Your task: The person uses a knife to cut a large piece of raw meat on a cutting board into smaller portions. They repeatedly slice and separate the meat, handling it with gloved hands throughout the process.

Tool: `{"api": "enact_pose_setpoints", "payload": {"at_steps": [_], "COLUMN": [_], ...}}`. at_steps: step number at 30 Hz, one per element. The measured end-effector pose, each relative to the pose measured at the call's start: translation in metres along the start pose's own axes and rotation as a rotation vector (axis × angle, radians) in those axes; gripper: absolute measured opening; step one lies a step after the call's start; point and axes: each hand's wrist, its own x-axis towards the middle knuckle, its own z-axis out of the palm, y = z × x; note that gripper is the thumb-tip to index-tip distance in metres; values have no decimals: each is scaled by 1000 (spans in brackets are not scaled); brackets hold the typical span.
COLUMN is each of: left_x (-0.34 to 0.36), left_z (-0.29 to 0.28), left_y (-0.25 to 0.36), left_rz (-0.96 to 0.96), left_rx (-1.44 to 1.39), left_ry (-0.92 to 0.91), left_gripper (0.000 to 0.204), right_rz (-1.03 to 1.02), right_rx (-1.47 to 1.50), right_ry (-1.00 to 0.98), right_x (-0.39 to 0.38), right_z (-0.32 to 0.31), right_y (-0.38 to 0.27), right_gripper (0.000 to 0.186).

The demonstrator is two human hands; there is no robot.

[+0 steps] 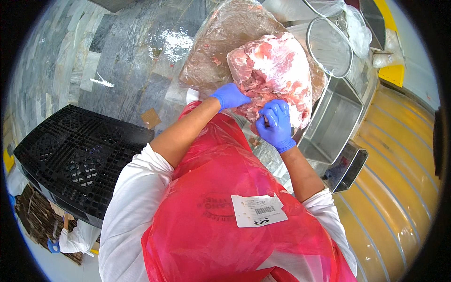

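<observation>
A large block of raw meat (pixel 277 66), pink with white fat, lies on clear plastic film (pixel 211 51) over a brown surface in front of me. My left hand (pixel 230 97), in a blue glove, grips the meat's ragged near-left edge, fingertips partly hidden against it. At the near edge, my right hand (pixel 276 124), also gloved in blue, is closed with curled fingers against the meat. What lies inside those fingers, if anything, is hidden.
Right of the meat stand a steel bin (pixel 336 120) and a round wire-rimmed hoop (pixel 329 47) with clear plastic. A black plastic pallet (pixel 84 150) lies on the grey tiled floor (pixel 122 66) to my left. Another person's white sleeve (pixel 77 237) shows at lower left.
</observation>
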Motion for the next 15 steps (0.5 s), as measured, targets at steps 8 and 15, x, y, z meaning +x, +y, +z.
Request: {"api": "enact_pose_setpoints", "payload": {"at_steps": [8, 15], "left_x": [4, -15], "left_z": [9, 7], "left_y": [-21, -16], "left_rz": [112, 33], "left_rx": [73, 112], "left_ry": [69, 150], "left_gripper": [49, 51], "right_rz": [5, -24], "right_rx": [-6, 23], "right_ry": [-30, -86], "right_x": [-1, -5], "right_z": [-5, -8], "right_y": [3, 7], "right_gripper": [26, 21]}}
